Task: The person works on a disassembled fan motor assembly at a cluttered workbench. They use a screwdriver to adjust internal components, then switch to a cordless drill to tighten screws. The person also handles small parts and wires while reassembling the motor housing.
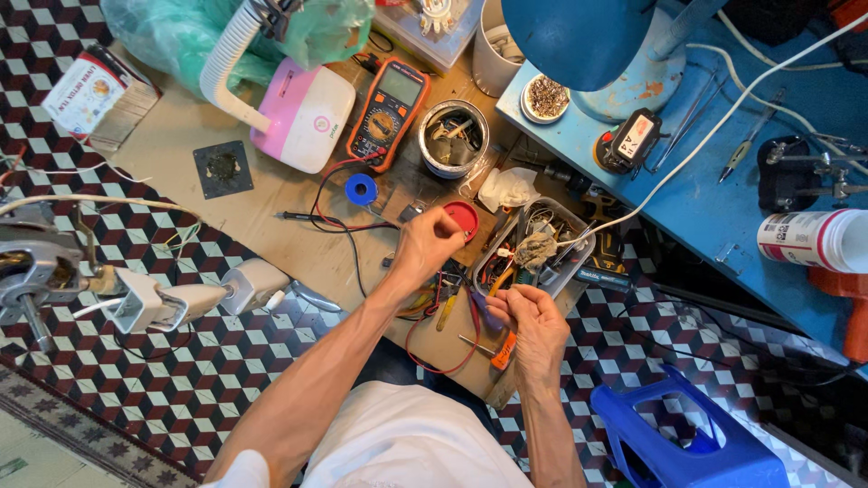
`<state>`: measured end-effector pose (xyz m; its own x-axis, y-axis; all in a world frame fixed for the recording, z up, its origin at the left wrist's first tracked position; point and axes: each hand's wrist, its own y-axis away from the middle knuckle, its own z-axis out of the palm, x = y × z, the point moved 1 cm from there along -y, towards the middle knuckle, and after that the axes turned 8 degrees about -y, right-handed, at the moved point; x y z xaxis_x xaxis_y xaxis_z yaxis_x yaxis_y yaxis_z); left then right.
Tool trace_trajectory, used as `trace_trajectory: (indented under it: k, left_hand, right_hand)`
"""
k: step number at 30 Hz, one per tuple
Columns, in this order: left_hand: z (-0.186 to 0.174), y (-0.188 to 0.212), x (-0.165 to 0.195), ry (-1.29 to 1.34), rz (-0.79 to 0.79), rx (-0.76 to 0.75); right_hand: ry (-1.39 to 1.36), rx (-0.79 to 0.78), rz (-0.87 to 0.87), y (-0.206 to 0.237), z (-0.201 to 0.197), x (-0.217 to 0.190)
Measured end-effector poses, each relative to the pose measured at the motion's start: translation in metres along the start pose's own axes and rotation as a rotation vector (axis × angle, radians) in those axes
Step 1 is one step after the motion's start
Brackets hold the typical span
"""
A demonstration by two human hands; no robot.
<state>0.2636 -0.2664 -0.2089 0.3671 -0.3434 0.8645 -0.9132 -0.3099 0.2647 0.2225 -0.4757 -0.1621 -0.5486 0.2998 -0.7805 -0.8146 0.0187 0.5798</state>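
In the head view, the left hand (425,246) reaches forward over a brown wooden board (298,190) laid on the tiled floor, its fingers curled down beside a round red lid (464,218), touching or nearly touching its near edge; whether it grips anything I cannot tell, since the knuckles hide the fingertips. The right hand (533,327) sits nearer the body, fingers pinched together around something small at its fingertips, too tiny and covered to make out. Just beyond it lies a clear plastic tray of tangled tools and wires (579,246). An orange-handled screwdriver (503,350) lies just beside the right hand's wrist side. An orange multimeter (388,112) rests well apart, further up the board.
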Motion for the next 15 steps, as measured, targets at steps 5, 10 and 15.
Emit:
trace_trajectory:
  k: [5,10,15]
  left_hand:
    - [-0.023,0.090,0.027,0.606,-0.245,-0.267]
    - [-0.047,0.143,0.046,0.713,-0.302,-0.249]
    - [-0.059,0.180,0.037,0.933,-0.341,-0.194]
  right_hand:
    - [-0.177,-0.163,0.152,0.017,0.008,-0.001]
    - [-0.295,-0.312,0.276,0.049,0.020,0.006]
    - [-0.279,-0.442,0.317,0.073,0.032,0.015]
